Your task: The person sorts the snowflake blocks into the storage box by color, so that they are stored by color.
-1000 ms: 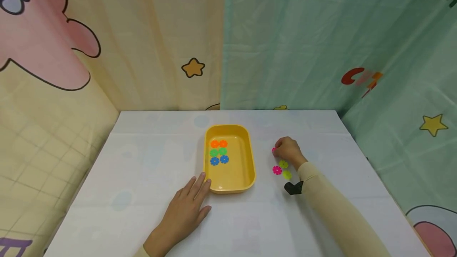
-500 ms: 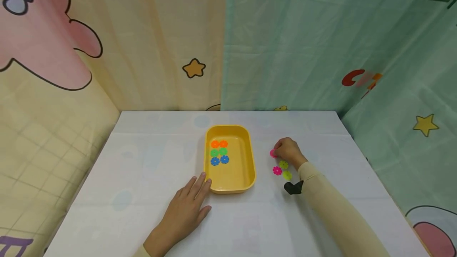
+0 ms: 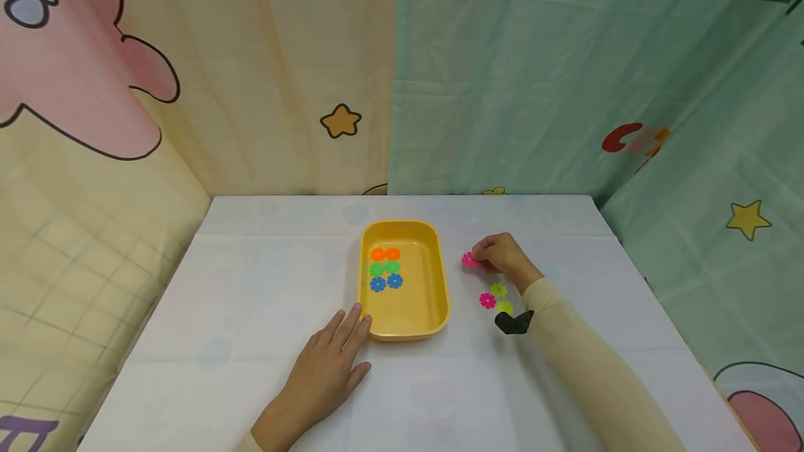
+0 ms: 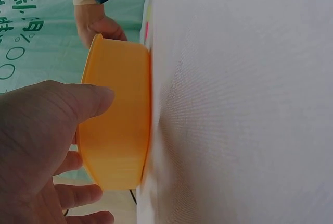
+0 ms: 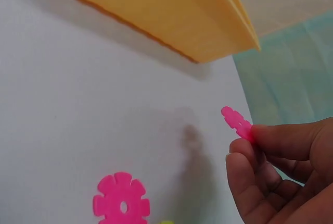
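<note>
The right hand [image 3: 507, 259] pinches a pink notched disc [image 3: 468, 259] between thumb and finger, right of the yellow tray [image 3: 427, 330]. In the right wrist view that disc [image 5: 237, 123] is held tilted above the table by the hand [image 5: 286, 172]. Another pink disc [image 3: 487, 300] lies below the hand beside two yellow-green discs [image 3: 499, 290]. Fingers spread, the left hand [image 3: 326, 372] touches the tray's near left corner; in the left wrist view its thumb lies against the tray wall [image 4: 122, 130]. Inside the tray are orange [image 3: 377, 254], green [image 3: 376, 269] and blue discs [image 3: 377, 284], two each.
A white cloth covers the table [image 3: 251, 264]. Printed curtains [image 3: 301, 54] stand behind it and along both sides. A black item [image 3: 514, 323] is at the right sleeve's wrist, close to the lower yellow-green disc.
The right hand has moved slightly left and away from the table with the pink disc, which now shows more beyond the fingertips. The left hand and tray have stayed in place.
</note>
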Demonstrator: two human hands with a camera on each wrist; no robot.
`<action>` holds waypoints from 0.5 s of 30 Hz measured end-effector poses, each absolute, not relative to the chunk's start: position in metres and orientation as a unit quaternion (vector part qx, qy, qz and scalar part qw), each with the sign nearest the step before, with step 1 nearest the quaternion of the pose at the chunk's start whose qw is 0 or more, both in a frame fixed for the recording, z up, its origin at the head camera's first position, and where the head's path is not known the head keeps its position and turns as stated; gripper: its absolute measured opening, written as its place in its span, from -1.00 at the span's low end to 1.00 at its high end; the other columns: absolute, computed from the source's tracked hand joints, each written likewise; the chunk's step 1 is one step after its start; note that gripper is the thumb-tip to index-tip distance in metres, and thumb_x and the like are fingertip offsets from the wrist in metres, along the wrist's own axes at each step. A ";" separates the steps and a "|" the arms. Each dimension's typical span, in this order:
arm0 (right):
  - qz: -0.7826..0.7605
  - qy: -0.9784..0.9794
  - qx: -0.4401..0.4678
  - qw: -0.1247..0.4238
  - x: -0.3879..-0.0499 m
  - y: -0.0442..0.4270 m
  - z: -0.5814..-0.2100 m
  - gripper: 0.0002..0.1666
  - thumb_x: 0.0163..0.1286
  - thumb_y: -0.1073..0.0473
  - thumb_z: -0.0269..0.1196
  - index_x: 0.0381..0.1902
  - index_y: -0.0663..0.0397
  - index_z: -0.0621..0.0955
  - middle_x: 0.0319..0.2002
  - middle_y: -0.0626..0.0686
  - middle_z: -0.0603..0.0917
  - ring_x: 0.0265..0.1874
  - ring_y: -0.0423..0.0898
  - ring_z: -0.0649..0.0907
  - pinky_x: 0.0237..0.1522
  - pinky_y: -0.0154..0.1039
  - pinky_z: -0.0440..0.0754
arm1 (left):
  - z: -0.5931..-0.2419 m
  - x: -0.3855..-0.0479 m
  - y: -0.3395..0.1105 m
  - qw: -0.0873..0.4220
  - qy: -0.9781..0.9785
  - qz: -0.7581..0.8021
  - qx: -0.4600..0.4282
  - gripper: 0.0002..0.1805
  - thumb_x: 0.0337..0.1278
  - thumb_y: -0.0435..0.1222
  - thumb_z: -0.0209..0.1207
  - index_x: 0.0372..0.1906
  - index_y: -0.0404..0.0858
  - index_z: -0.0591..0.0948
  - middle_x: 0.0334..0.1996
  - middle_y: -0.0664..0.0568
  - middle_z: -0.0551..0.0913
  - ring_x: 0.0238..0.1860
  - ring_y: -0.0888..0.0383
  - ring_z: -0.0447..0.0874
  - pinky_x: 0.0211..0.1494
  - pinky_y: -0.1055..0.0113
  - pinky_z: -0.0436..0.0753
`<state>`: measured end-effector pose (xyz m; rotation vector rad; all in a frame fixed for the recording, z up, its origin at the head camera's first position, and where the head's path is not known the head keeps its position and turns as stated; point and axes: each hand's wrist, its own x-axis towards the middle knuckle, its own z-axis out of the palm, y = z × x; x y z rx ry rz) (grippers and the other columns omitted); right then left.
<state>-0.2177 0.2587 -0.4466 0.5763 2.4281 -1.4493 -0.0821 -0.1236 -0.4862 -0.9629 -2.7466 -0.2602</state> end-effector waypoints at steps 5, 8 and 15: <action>-0.545 0.807 0.190 0.124 -0.221 0.247 -0.436 -0.76 0.50 0.20 0.26 -0.01 0.26 0.65 -0.24 0.09 0.69 -0.36 -0.07 0.65 -0.20 -0.31 0.75 | -0.487 -0.082 -0.124 0.103 -0.936 -0.087 -0.327 -0.12 0.18 0.04 0.39 0.53 -0.16 0.34 0.57 -0.10 0.23 0.45 -0.20 0.36 0.20 -0.08 0.61; -0.555 0.803 0.179 0.122 -0.221 0.238 -0.431 -0.74 0.50 0.18 0.27 0.00 0.25 0.65 -0.25 0.10 0.71 -0.35 -0.06 0.67 -0.21 -0.30 0.76 | -0.488 -0.082 -0.125 0.106 -0.934 -0.089 -0.329 -0.12 0.17 0.04 0.40 0.52 -0.17 0.35 0.57 -0.11 0.24 0.44 -0.20 0.37 0.19 -0.08 0.61; -0.574 0.793 0.163 0.123 -0.221 0.215 -0.422 -0.77 0.48 0.18 0.30 -0.02 0.22 0.68 -0.25 0.12 0.71 -0.25 0.07 0.73 -0.20 -0.27 0.77 | -0.490 -0.083 -0.126 0.120 -0.930 -0.092 -0.335 -0.12 0.15 0.02 0.42 0.51 -0.18 0.37 0.56 -0.12 0.26 0.43 -0.21 0.39 0.16 -0.08 0.63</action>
